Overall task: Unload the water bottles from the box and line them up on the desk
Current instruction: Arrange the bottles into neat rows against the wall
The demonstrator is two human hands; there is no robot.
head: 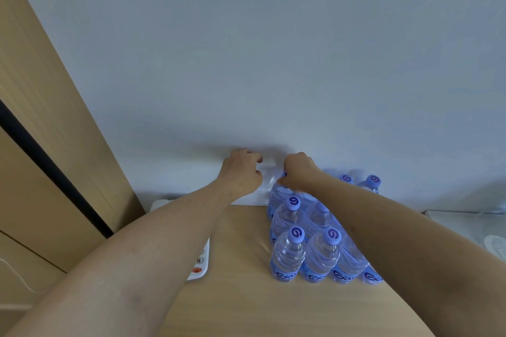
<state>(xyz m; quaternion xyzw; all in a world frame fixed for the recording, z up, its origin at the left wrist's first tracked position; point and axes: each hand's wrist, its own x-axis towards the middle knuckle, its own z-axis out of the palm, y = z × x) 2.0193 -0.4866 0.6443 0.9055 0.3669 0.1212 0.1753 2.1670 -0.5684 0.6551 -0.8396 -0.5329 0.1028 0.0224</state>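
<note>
Front-row bottles [288,254] stand low centre on the table [235,268]. Right hand [297,171] curls on a back bottle's cap; left hand [242,172] curled, grip unclear. Set it snug, caps aligned.

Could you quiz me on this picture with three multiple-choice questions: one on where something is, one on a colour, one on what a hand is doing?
1. Where do the water bottles stand?
A. on the wooden desk
B. on the floor
C. in a sink

2. What colour are the bottle caps?
A. red
B. purple-blue
C. green

3. What is the right hand doing?
A. lying flat on the desk
B. curled at the top of a back-row bottle
C. pressing the phone keypad

Answers: 1 A, bottle bases sit on wood; 2 B, each visible cap is purple-blue; 3 B, fingers curl round its cap.
</note>
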